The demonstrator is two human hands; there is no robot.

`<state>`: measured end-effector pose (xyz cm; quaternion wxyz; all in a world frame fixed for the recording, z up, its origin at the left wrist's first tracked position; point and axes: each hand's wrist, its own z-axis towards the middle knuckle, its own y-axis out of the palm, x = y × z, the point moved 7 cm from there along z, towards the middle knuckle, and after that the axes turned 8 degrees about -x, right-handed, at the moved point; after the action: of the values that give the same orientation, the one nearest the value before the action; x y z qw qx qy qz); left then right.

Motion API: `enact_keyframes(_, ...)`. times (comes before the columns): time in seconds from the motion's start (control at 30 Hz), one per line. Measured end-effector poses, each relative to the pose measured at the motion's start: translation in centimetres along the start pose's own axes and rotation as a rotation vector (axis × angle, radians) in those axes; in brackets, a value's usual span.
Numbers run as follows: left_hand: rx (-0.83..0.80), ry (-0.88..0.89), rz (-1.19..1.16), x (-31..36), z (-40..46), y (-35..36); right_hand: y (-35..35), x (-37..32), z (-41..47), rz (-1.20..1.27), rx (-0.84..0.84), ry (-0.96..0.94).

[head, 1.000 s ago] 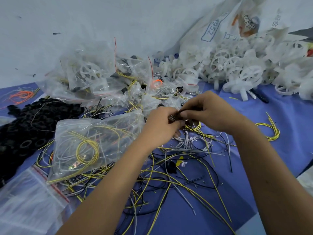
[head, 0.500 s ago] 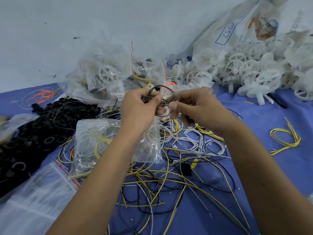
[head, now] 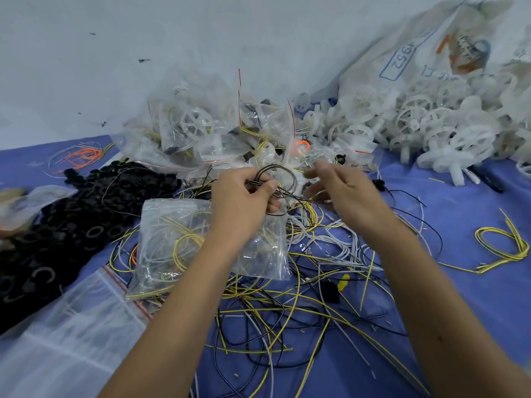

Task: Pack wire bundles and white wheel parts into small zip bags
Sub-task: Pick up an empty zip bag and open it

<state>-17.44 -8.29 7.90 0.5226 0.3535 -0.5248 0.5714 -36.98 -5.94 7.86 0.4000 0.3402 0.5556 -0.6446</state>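
Note:
My left hand (head: 244, 196) grips a small coil of dark wire (head: 283, 179) above the middle of the blue table. Under that hand hangs or lies a clear zip bag (head: 184, 239) holding yellow and white wires; whether the hand also holds it is hidden. My right hand (head: 342, 191) hovers just right of the coil, blurred, with loose fingers and nothing in them. Loose yellow, black and white wires (head: 301, 305) sprawl below both hands. White wheel parts (head: 431, 124) are heaped at the back right.
Filled zip bags (head: 198, 130) are piled against the wall behind my hands. Black rings (head: 71, 219) lie in a heap on the left, empty zip bags (head: 71, 334) at the near left. A yellow wire bundle (head: 505, 242) sits far right, orange wire (head: 83, 155) far left.
Both hands lifted the dark wire coil off the table. My right hand has now let go of it and drawn slightly to the right; the left still holds it.

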Motion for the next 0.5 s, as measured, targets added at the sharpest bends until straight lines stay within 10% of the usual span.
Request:
enact_keyframes(0.13,0.050,0.072,0.048,0.4,-0.3,0.8,4.0,-0.7,-0.4,0.199,-0.195,-0.014)
enact_keyframes(0.5,0.141,0.099,0.130,0.0,-0.8,0.3,5.0,0.5,-1.7,0.607,0.163,-0.043)
